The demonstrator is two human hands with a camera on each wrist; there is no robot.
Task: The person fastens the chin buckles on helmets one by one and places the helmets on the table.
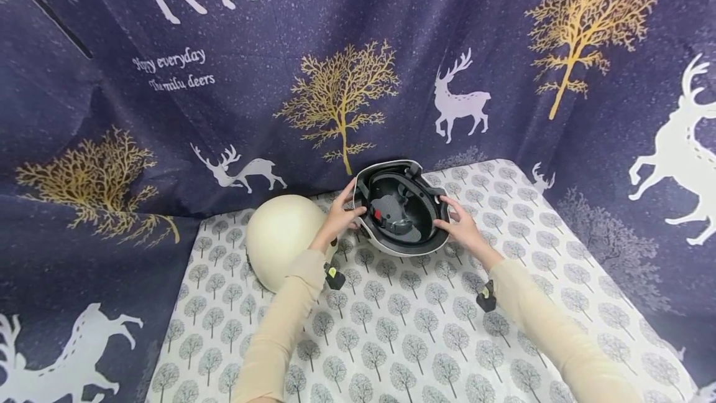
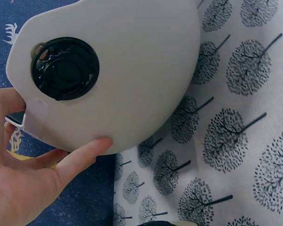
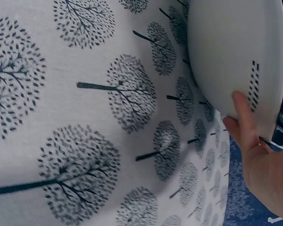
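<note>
A white helmet (image 1: 399,249) is held with its hollow side facing up and toward me, its black lining (image 1: 416,207) and a small red piece (image 1: 377,214) showing inside. My left hand (image 1: 339,217) grips its left rim, thumb and fingers on either side. At the right rim, my right hand (image 1: 462,227) holds it the same way. A round black fitting (image 2: 65,68) shows on the outer shell in the left wrist view. In the right wrist view, a row of small dark marks (image 3: 254,84) runs along the shell near my fingers.
A second cream-white helmet (image 1: 282,235) sits dome up on the left of the table, close beside my left forearm. The table (image 1: 414,347) has a tree-print cloth. Behind it hangs a dark blue curtain (image 1: 240,98) with deer and golden trees.
</note>
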